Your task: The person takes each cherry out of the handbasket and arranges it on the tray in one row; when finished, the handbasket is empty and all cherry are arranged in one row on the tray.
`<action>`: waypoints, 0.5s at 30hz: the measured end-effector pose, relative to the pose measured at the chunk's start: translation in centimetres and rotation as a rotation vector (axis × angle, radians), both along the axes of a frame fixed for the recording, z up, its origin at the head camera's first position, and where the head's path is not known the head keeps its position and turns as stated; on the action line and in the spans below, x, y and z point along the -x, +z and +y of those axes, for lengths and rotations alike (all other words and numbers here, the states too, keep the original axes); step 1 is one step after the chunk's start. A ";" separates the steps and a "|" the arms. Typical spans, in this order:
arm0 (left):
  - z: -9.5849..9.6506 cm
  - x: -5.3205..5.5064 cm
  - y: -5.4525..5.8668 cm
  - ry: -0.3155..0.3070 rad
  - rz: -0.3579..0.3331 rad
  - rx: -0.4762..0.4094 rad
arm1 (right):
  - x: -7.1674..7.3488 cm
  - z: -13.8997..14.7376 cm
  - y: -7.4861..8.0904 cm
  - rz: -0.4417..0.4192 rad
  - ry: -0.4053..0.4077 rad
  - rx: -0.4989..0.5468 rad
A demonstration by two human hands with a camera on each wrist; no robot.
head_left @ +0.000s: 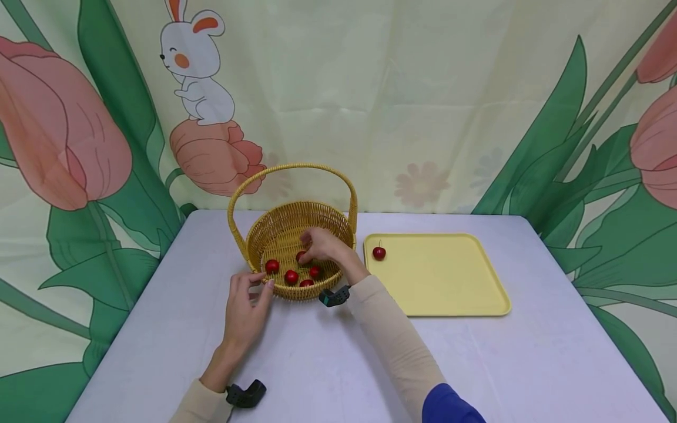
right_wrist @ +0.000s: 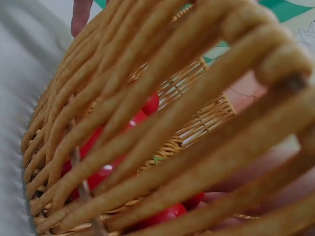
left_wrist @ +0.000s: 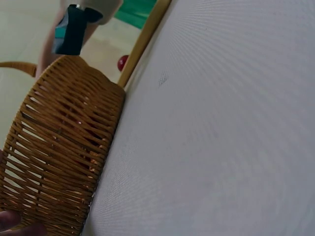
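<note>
In the right wrist view the woven wall of the wicker basket (right_wrist: 162, 123) fills the frame, blurred, so the cherries behind it show only as red patches through the gaps. The right hand (head_left: 322, 247) reaches down inside the basket (head_left: 296, 235), fingers curled over one cherry (head_left: 301, 256); whether they actually pinch it is hidden by the hand itself. Four more cherries lie on the basket floor just beside those fingers, toward the near rim. The left hand (head_left: 245, 308) rests on the table (head_left: 317, 364) outside the basket, fingers relaxed, its fingertips touching the near rim; only a sliver of finger shows at the lower edge of the left wrist view. A single cherry (head_left: 378, 253) sits in the near-left corner of the yellow tray (head_left: 449, 288), well apart from both hands
</note>
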State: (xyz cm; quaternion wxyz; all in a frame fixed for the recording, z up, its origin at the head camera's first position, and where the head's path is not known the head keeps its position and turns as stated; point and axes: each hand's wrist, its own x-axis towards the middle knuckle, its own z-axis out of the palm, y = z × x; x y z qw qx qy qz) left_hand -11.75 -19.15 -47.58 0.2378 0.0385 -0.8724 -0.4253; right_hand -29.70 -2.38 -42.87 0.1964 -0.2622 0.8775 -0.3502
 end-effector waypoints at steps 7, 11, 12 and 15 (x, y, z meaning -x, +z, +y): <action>0.0 0.0 0.0 0.003 -0.003 0.002 | -0.2 0.0 0.0 0.026 0.040 0.001; 0.0 0.0 0.0 0.002 0.000 0.008 | -0.4 -0.1 0.0 0.062 0.005 -0.022; 0.0 0.0 0.0 0.002 0.003 0.008 | -0.5 -0.1 0.0 0.071 -0.008 -0.034; 0.0 0.0 0.0 0.001 0.009 0.008 | -0.6 -0.2 0.1 0.093 -0.034 -0.069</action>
